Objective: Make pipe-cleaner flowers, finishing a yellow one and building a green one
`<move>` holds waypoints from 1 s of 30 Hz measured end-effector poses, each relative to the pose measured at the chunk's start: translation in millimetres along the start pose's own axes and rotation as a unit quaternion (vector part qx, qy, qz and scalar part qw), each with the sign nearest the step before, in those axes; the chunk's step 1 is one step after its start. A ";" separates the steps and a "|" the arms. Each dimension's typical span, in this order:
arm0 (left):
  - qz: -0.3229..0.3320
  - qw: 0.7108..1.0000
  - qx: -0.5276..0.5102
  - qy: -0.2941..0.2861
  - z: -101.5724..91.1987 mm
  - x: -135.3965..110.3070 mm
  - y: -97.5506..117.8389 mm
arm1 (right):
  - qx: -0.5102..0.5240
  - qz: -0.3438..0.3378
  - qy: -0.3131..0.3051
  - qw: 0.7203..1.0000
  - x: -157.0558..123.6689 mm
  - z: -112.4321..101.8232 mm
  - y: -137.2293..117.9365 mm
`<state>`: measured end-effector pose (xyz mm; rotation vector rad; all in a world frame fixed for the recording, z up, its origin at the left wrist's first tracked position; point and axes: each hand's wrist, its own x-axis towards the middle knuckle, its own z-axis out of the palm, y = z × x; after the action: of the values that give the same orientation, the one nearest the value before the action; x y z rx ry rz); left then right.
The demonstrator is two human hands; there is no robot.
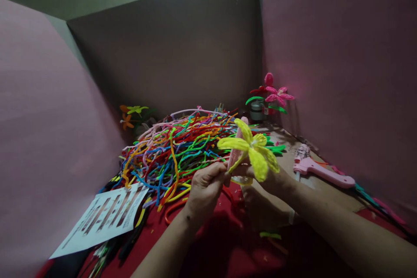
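Note:
A yellow pipe-cleaner flower [252, 144] with several looped petals is held up in front of me, tilted to the right. My left hand [206, 184] is closed, thumb and forefinger pinching the bottom of its short stem. My right hand [260, 178] reaches in from the other side and meets the left at the stem; petals partly hide its fingers, which look closed round the stem's base. Just behind the petals rises a fuzzy pink strip [233, 156]; I cannot tell whether it is held too.
Beyond my hands lies a big heap of coloured pipe cleaners [182, 147]. A pink glue gun [321, 173] rests on cardboard [342, 197] at right. At left lies a printed sheet [107, 217]. Finished pink flowers [279, 95] and orange flowers [126, 120] stand at the back.

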<state>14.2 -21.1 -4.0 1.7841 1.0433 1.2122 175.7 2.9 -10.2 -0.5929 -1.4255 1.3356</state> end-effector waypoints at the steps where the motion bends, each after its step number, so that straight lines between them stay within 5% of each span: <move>1: -0.020 0.999 -0.038 -0.014 -0.2 0.2 -0.7 | 0.008 0.002 -0.013 1.000 -0.6 -0.6 0.7; 6: -0.082 0.981 -0.151 -0.090 -4.7 1.7 -8.3 | 0.023 0.011 -0.065 0.998 1.3 1.0 -5.0; 15: -0.134 0.968 -0.144 -0.155 -19.1 5.8 -4.5 | 0.049 0.025 -0.102 0.993 4.1 10.2 -14.0; 19: -0.132 0.982 -0.067 -0.113 -14.0 8.5 7.8 | 0.093 -0.003 -0.039 0.995 6.2 13.4 -4.5; 24: -0.049 0.998 0.024 -0.020 -0.2 5.7 0.5 | 0.102 0.021 0.097 0.990 7.7 17.8 2.5; 27: 0.034 0.994 0.090 0.051 4.6 3.4 -6.3 | 0.060 0.005 0.109 0.992 8.8 20.3 2.3; 30: 0.040 0.994 0.082 0.065 4.3 3.9 -4.7 | 0.007 -0.022 0.070 0.997 10.1 19.1 0.5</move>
<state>18.2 -16.2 -8.1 1.9088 1.1847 1.3399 155.0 4.2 -3.9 -0.6294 -1.3075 1.2438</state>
